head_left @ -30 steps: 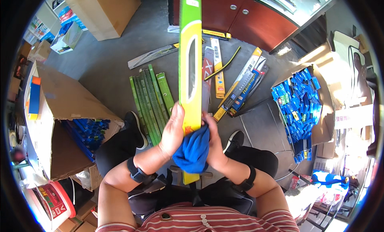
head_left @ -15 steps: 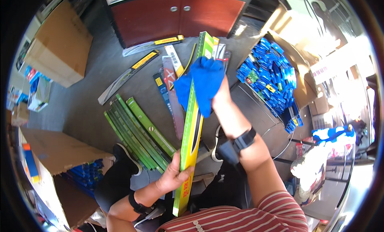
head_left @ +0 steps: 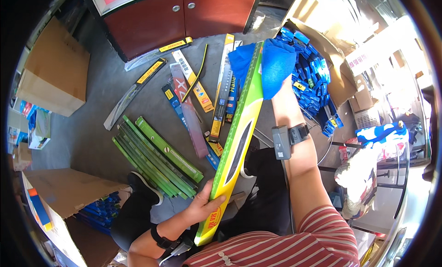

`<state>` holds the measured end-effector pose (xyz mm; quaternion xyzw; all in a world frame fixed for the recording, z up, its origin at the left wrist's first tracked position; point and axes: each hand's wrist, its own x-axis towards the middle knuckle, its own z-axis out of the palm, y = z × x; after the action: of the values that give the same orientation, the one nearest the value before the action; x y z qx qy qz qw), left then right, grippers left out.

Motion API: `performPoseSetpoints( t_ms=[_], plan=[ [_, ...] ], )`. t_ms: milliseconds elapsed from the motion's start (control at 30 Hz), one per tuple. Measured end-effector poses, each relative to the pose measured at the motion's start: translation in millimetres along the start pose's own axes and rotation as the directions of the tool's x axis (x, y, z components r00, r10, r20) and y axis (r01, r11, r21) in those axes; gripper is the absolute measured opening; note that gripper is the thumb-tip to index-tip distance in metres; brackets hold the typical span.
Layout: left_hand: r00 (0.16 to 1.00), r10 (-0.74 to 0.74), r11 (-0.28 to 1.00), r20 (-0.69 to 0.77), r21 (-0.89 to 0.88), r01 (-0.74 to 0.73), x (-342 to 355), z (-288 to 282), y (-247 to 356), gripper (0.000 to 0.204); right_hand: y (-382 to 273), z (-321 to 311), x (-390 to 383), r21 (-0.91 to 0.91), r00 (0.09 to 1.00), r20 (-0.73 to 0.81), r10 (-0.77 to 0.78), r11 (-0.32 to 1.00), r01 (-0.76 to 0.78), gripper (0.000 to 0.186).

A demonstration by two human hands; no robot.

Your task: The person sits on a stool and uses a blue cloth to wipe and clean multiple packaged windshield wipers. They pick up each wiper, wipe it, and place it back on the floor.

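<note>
Between the two hands: one long green-and-yellow box (head_left: 239, 115), slanting, its near end low and its far end up and to the right, a dark oval window on its face

At the box's near part: left hand (head_left: 205, 207), thumb and fingers pinching the long edges, a short length of box projecting below the grip

At the box's far end: one blue cloth (head_left: 278, 64), showing on both sides of the box; right hand (head_left: 282, 88) beneath it, fingers covered, so whether they pinch or lie spread cannot be told

Left of the box, on the floor: one group of narrow green packages (head_left: 156, 158), side by side; farther off, one clear sleeve with a yellow-and-black label (head_left: 134, 94)

Nearer the box, same side: one greyish-red sleeve (head_left: 189, 110), one white-and-yellow carton (head_left: 205, 100), one thin black-and-yellow strip (head_left: 204, 55)

Right of the box: one open cardboard carton (head_left: 340, 71) of blue packets (head_left: 313, 73)

Beyond the box, to the left: one dark red cabinet (head_left: 138, 29)
</note>
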<state>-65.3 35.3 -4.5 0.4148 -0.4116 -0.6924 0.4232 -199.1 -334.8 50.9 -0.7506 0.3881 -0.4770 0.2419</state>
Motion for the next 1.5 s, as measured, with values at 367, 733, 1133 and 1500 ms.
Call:
performPoseSetpoints(
  t_ms=[367, 733, 1133, 1500],
  plan=[
    [0.963, -0.215, 0.976, -0.164, -0.015, 0.215, -14.6, -74.1, -1.8, 0.046, -39.6, -27.5, -8.7, -0.041, 0.965, 0.077, -0.249, 0.967, 0.253, 0.010],
    [0.926, -0.301, 0.954, -0.226, -0.058, 0.296, -20.9, -79.6, -9.6, 0.046, -62.2, -40.9, -18.6, -0.035, 0.896, 0.243, -0.371, 0.920, 0.391, 0.022],
    [0.962, -0.215, 0.963, -0.167, -0.201, 0.180, -18.3, -68.7, 9.3, 0.051, -43.4, -7.1, -42.2, 0.545, 0.984, 0.176, -0.014, 0.834, -0.085, 0.036],
    [0.966, -0.209, 0.922, -0.155, -0.362, 0.141, 7.5, -52.6, 19.7, 0.051, -46.8, 80.1, -80.2, 0.782, 0.778, 0.616, 0.123, 0.026, -0.623, 0.039]
  ],
)
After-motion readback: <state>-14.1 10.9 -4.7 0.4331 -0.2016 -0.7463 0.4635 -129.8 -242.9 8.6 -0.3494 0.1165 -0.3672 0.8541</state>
